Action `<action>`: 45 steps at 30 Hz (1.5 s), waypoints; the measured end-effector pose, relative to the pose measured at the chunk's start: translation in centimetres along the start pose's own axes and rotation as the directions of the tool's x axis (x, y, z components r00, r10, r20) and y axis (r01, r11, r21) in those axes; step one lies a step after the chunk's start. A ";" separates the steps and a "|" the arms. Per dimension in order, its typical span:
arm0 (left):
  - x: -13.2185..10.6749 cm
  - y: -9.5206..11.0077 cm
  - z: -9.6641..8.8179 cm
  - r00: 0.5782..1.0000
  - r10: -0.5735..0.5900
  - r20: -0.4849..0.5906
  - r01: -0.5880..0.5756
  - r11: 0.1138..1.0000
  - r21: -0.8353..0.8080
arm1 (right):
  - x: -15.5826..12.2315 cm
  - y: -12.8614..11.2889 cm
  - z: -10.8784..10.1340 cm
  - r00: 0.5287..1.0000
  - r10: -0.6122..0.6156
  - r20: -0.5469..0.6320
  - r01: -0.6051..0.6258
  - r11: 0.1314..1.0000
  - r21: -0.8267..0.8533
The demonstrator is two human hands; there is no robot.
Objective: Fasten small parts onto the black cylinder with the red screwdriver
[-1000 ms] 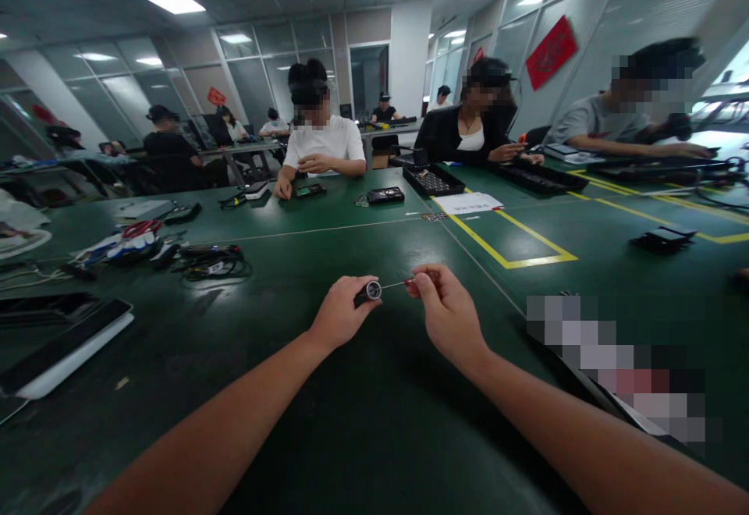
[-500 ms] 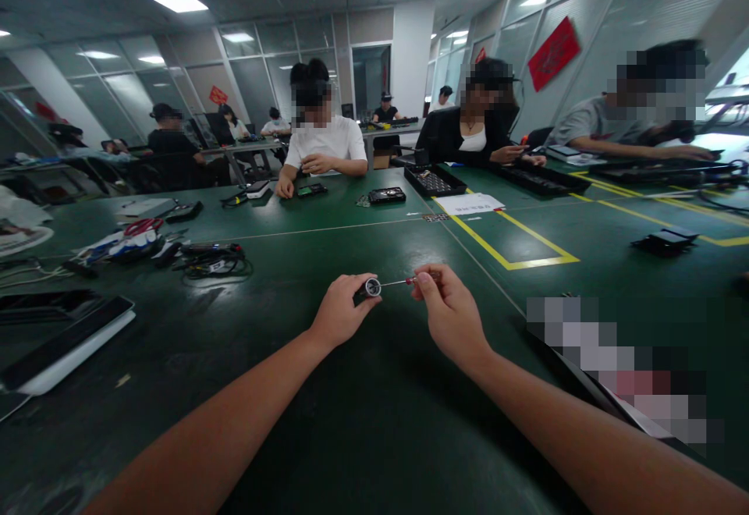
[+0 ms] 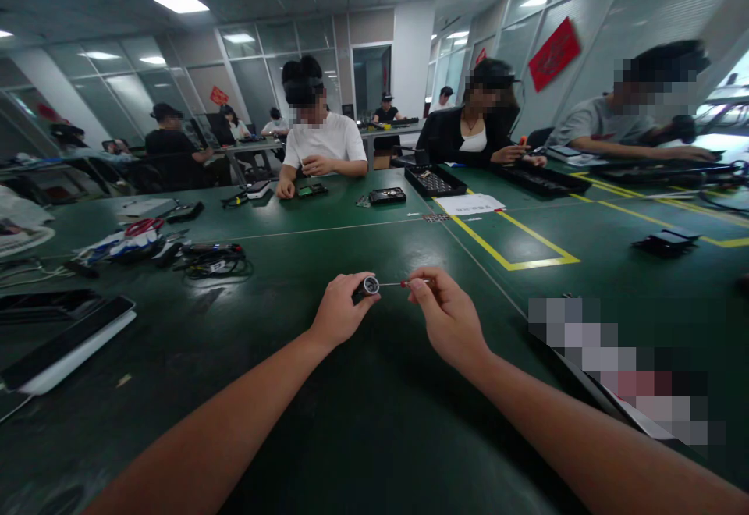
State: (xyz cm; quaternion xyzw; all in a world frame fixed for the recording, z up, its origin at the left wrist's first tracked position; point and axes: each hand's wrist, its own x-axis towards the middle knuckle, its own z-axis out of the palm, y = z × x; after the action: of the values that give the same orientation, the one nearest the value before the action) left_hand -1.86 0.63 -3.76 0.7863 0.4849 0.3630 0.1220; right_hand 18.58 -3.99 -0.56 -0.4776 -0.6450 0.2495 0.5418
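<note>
My left hand (image 3: 342, 308) is closed around a small dark cylinder with a silvery ring-shaped end (image 3: 370, 285), held above the green table (image 3: 363, 421). That round end faces me. From the right, my right hand (image 3: 445, 308) grips a screwdriver (image 3: 405, 284) with a red handle between thumb and fingers. Its thin metal shaft runs level to the left, and the tip meets the side of the cylinder's rim. Whether the tip sits in a screw is too small to tell. Most of the handle is hidden by my fingers.
Cables (image 3: 214, 261) and gloves (image 3: 137, 242) lie left; a black-and-white device (image 3: 76, 343) is nearer. Ahead are a hard drive (image 3: 387, 195), black trays (image 3: 436, 180) and white paper (image 3: 470, 204). A black part (image 3: 667, 240) lies right. Several people sit across the table.
My right hand's fingers have shifted on the screwdriver handle, which has turned slightly. The cylinder has moved barely to the left. Both hands keep their grip.
</note>
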 end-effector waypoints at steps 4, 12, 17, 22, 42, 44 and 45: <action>0.0 0.0 0.0 1.000 -0.012 -0.010 0.012 1.000 0.005 | -0.1 0.0 -0.1 0.999 -0.046 0.023 0.046 0.999 -0.020; 0.0 -0.3 0.1 1.000 -0.017 -0.026 0.017 1.000 -0.004 | -0.5 -0.6 -0.3 0.985 -0.133 0.112 0.145 0.983 -0.111; 0.1 -0.4 0.2 1.000 -0.002 -0.028 0.003 1.000 0.003 | -0.5 -0.9 -0.4 0.974 -0.172 0.150 0.189 0.976 -0.107; 0.1 -0.5 0.2 0.999 0.019 -0.033 -0.018 1.000 0.010 | -0.7 -0.9 -0.3 0.969 -0.176 0.173 0.195 0.976 -0.096; -0.4 0.6 -0.2 0.987 0.143 0.073 -0.149 0.985 0.087 | -0.2 -0.1 -0.1 0.998 -0.007 -0.056 0.001 0.994 -0.106; -0.4 0.6 -0.3 0.987 0.145 0.066 -0.151 0.985 0.087 | -0.1 0.1 -0.1 0.998 0.007 -0.057 -0.011 0.997 -0.078; -0.4 0.6 -0.3 0.986 0.152 0.070 -0.158 0.983 0.091 | 0.0 0.1 -0.2 0.998 0.018 -0.054 -0.021 0.998 -0.066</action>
State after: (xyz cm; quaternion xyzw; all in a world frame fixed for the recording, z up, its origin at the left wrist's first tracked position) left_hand -1.77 -0.04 -3.41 0.8376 0.4351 0.3226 0.0708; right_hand 18.81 -3.93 -0.62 -0.5081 -0.6336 0.2203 0.5401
